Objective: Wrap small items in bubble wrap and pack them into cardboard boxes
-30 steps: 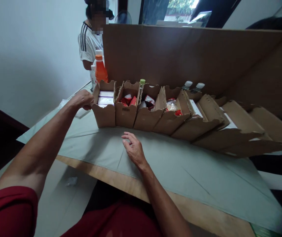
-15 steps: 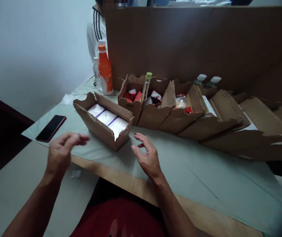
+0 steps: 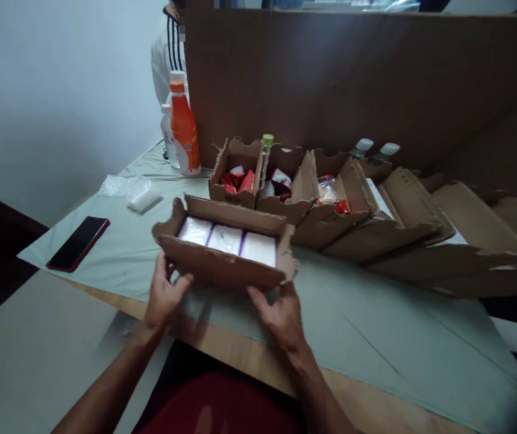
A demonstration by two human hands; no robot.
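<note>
Between my two hands is a long open cardboard box [image 3: 222, 265], its near wall facing me. Three white, plastic-wrapped packs [image 3: 225, 239] with purple edges stand in a row inside it. My left hand [image 3: 166, 295] grips the box's left end, thumb on the near wall and fingers round the corner. At the right end my right hand [image 3: 281, 310] holds the lower corner, with the thumb in front and the other fingers partly hidden. The box appears lifted a little off the green-covered table [image 3: 344, 337].
A phone [image 3: 78, 243] and crumpled clear plastic wrap [image 3: 142, 194] lie at the left. An orange bottle [image 3: 185, 132] stands behind. A row of cardboard bins [image 3: 285, 208], some holding red packets [image 3: 239, 180], runs along a tall cardboard panel [image 3: 331, 78]. A person in white [image 3: 161, 57] is beyond.
Both hands have closed on the box, which were apart from it before. The box has moved right and toward me and turned, uncovering plastic wrap behind it.
</note>
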